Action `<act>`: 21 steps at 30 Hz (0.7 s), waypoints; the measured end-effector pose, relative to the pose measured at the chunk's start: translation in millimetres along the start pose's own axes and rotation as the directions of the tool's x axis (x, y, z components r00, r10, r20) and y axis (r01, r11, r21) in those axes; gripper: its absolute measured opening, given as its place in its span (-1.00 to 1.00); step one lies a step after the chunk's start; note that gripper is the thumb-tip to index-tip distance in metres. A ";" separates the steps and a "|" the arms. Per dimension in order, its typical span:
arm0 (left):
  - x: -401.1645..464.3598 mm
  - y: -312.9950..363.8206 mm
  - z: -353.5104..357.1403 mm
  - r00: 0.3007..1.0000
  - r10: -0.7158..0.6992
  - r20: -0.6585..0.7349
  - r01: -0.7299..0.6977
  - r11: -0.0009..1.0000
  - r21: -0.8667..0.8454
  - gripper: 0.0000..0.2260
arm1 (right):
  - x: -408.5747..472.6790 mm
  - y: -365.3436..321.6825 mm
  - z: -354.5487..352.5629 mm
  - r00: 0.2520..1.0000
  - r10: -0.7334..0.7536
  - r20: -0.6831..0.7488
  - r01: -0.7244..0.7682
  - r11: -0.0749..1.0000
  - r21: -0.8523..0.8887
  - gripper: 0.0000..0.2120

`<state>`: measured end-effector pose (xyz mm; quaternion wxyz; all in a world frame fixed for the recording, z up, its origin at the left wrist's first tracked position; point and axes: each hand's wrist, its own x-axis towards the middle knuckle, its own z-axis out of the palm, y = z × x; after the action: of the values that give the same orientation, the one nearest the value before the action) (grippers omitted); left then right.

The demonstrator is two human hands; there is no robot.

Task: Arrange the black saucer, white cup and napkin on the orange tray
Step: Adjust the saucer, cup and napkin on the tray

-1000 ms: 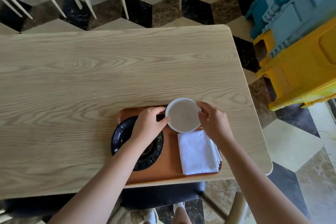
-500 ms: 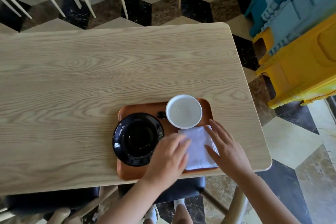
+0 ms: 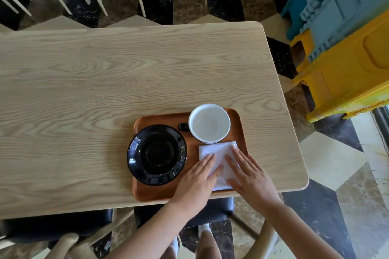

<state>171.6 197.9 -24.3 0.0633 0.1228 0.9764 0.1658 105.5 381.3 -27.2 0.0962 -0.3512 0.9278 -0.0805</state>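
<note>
Just left of your left hand (image 3: 197, 181), the black saucer (image 3: 156, 154) sits on the orange tray (image 3: 162, 194). That hand lies flat, fingers spread, on the napkin (image 3: 219, 151). Beyond your fingertips stands the white cup (image 3: 209, 123). Your right hand (image 3: 251, 176) presses flat, fingers spread, on the napkin's right side.

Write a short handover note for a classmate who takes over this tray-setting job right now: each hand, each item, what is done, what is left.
Left hand: open, flat on the folded white paper napkin.
Right hand: open, flat on the same napkin.
Rectangular orange tray: at the wooden table's near edge.
Round glossy black saucer: on the tray's left side.
Empty white cup: at the far right, on the tray itself.
Done: all three are on the tray.
Left: probably only squaring the napkin, then lifting both hands.
</note>
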 end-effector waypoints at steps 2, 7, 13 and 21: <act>-8.9 -4.1 -0.3 1.000 -0.002 -0.026 0.002 1.000 0.016 -0.47 | 1.4 -9.8 2.0 0.999 -0.010 -0.031 0.010 1.000 0.007 -0.53; -23.4 -11.7 -0.4 0.997 -0.026 -0.079 0.030 0.998 0.051 -0.56 | 4.4 -34.0 4.8 0.998 0.015 -0.062 -0.013 1.000 0.028 -0.52; -24.7 -7.9 4.6 0.995 -0.085 -0.048 0.086 0.996 0.033 -0.46 | 6.1 -39.8 11.3 0.998 0.029 -0.050 -0.028 0.999 0.025 -0.52; -23.7 -2.8 8.8 0.994 -0.093 -0.065 0.097 0.994 0.054 -0.49 | 5.5 -42.2 7.2 0.998 0.039 -0.040 -0.040 0.999 -0.024 -0.52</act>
<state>195.3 191.9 -31.4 0.0373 0.0729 0.9870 0.1385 130.0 345.8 -25.7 0.0750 -0.3324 0.9372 -0.0742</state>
